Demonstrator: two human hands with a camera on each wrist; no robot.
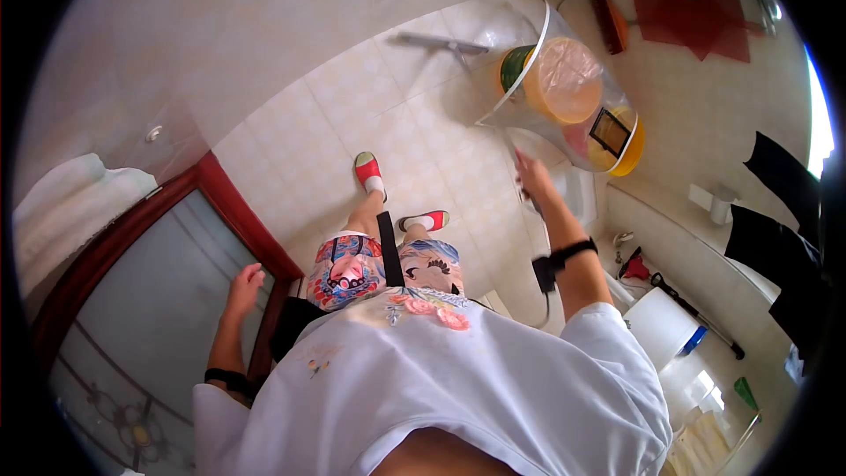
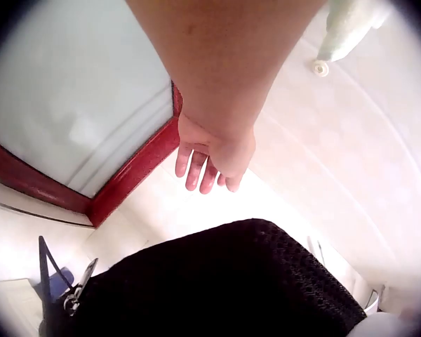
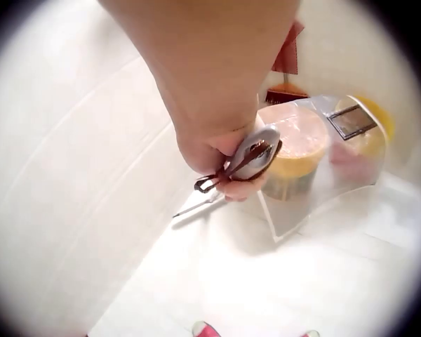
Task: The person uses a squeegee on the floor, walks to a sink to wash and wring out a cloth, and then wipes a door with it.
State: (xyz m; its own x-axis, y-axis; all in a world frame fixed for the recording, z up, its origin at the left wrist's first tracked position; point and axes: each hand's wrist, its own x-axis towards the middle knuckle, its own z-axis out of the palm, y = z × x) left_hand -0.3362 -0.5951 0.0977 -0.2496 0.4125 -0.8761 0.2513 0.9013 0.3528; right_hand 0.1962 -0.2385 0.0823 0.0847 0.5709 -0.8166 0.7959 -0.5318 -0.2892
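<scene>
Head view: right hand (image 1: 535, 178), fingers bent, grip detail too small to tell; it hangs above the tiled floor (image 1: 441, 150), near the lower corner of the clear cover (image 1: 529, 70) set around the buckets (image 1: 568, 79). Left hand (image 1: 244, 289), in front of the glass door (image 1: 176, 273), shows nothing held. Left wrist view: left hand, fingers hanging loose and slightly apart, nothing in them that I can see. Right wrist view: one grey gadget (image 3: 251, 160), oval, rounded, shell smooth-looking with a slight shine; dark brown strips across its face, a small dark loop at its lower end; exact kind I cannot tell. Location: in the right hand, fingers curled round it, visually against the buckets behind. Handling, my estimate: light, shell stiff and perhaps a little slippery, strips more flexible, loop the likeliest part to snag or bend; best held round the oval body, clear of the loop.
</scene>
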